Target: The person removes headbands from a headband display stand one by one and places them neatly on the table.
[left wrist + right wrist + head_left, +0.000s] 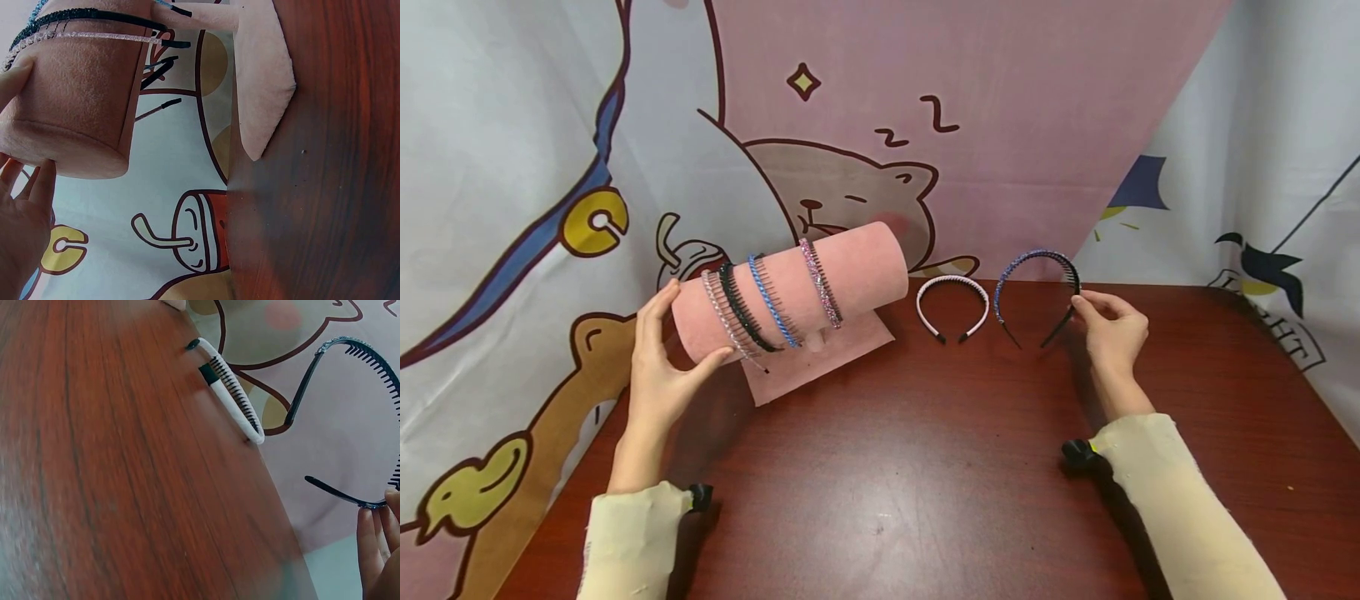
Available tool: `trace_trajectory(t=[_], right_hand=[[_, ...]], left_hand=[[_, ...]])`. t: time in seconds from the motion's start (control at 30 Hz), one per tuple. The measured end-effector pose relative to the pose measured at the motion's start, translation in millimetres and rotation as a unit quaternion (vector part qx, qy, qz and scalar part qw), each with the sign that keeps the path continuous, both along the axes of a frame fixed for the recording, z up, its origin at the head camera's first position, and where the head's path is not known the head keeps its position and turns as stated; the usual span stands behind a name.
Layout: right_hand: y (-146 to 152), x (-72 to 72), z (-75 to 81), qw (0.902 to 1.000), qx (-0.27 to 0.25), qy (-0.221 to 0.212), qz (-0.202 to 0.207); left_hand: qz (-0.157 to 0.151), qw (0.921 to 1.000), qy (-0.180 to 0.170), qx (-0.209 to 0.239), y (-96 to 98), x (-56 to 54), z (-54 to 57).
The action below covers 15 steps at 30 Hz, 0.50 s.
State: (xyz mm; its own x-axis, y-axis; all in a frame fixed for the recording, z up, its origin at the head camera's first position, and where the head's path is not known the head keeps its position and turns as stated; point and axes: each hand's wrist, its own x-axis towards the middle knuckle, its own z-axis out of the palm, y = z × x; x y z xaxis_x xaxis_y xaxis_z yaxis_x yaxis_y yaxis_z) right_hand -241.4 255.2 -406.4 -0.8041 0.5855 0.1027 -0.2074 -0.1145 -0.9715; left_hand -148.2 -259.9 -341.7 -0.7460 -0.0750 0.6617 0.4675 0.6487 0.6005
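The right wrist view crops the blue headband (340, 340), the left wrist view the pink roll (81, 81)

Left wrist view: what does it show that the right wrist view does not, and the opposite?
Only the left wrist view shows the left hand holding the pink roll, with headbands around it. Only the right wrist view shows the right hand pinching a glittery dark headband, and a loose white headband. Both show the wooden table and the printed cloth.
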Motion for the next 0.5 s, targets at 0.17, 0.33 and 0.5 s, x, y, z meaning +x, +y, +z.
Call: trace_trajectory(t=[0.17, 0.33, 0.5], right_hand=[[7.3, -1.8, -6.6, 0.9992, 0.034, -0.018, -0.012], [13.6, -3.7, -12.3, 0.9983, 0.042, -0.034, -0.019], [18.2, -3.9, -15.2, 0.9988, 0.017, -0.043, -0.015]], left_hand=[[0.001, 1.0, 0.003, -0.001, -0.5, 0.1, -0.7], [0.003, 1.0, 0.002, -0.001, -0.5, 0.4, -0.9], [0.0, 1.0, 0.003, 0.0, 0.0, 0.2, 0.1]])
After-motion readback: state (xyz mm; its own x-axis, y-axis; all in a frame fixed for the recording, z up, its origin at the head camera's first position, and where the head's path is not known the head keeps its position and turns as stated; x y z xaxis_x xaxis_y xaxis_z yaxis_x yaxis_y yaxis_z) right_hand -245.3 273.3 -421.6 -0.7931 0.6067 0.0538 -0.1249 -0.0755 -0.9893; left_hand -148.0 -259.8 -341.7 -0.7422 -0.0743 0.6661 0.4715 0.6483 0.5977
